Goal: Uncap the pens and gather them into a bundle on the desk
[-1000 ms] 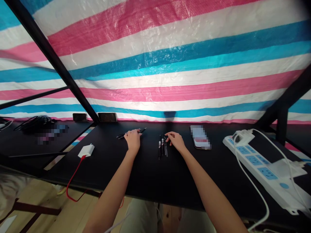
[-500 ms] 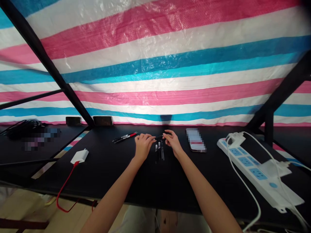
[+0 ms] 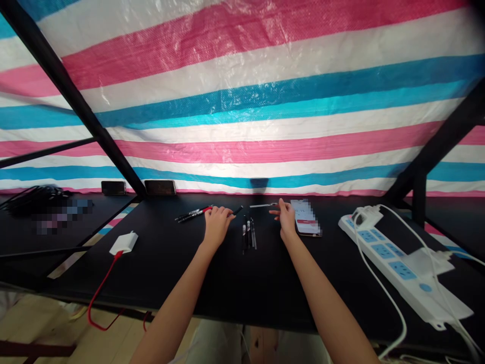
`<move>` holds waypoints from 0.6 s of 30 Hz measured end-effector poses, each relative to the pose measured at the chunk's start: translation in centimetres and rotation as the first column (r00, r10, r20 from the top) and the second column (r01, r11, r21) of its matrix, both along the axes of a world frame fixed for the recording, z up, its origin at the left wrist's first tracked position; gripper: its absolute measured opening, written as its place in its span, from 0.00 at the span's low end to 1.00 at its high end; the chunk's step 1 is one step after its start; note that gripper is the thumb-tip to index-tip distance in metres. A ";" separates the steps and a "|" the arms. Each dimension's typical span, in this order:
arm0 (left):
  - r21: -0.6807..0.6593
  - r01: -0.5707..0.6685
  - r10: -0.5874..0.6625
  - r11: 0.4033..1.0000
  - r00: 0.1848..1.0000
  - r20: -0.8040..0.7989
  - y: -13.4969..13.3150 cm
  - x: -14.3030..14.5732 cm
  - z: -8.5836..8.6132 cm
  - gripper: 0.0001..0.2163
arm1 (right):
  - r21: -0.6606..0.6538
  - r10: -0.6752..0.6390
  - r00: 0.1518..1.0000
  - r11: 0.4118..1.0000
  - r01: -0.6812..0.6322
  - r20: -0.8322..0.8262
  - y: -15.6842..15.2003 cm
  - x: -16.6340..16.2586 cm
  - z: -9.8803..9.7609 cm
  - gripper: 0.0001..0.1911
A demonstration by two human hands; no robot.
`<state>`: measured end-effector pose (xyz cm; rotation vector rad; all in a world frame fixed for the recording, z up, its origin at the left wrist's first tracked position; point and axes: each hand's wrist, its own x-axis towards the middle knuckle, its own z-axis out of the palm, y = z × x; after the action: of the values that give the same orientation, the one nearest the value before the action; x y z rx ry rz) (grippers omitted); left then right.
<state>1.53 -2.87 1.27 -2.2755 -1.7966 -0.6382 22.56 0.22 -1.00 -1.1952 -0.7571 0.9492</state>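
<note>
One barrel (image 3: 237, 209) sits in left hand (image 3: 216, 223) (right hand (image 3: 286, 218) pinches refill (image 3: 261, 205)).

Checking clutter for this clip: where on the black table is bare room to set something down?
Free: the near strip of table around the forearms; the patch between white charger and left hand; the gap between phone and power strip. Crowded: three pens between it and the right hand, both holding pen parts, plus the cabled right end.

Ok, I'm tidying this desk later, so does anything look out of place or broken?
One pen looks apart: the left hand holds a dark barrel, the right hand a thin pale rod, seemingly its refill. The three pens between them lie side by side.
</note>
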 end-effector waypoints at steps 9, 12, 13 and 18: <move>-0.193 0.014 -0.021 0.981 0.999 -0.030 0.8 -0.8 -0.7 0.16 | 0.107 0.136 0.969 0.981 -0.161 0.207 -0.5 0.1 1.0 0.20; -0.248 0.048 -0.052 0.967 0.999 -0.007 0.8 -0.5 -0.9 0.16 | 0.082 0.133 0.895 0.979 -0.185 0.426 -0.9 -0.3 1.2 0.18; -0.252 0.060 -0.060 0.966 0.998 0.007 0.8 -0.4 -1.0 0.16 | 0.066 0.132 0.861 0.980 -0.187 0.491 -1.0 -0.4 1.0 0.18; -0.267 0.175 -0.163 0.948 0.984 0.068 0.5 0.3 -1.1 0.15 | -0.092 0.279 0.714 0.953 -0.289 0.643 -1.0 -1.3 -0.6 0.13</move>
<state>1.87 -2.38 0.22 -2.6383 -1.8224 -0.4969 21.28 -0.74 -1.64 -1.4385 -1.5479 0.7573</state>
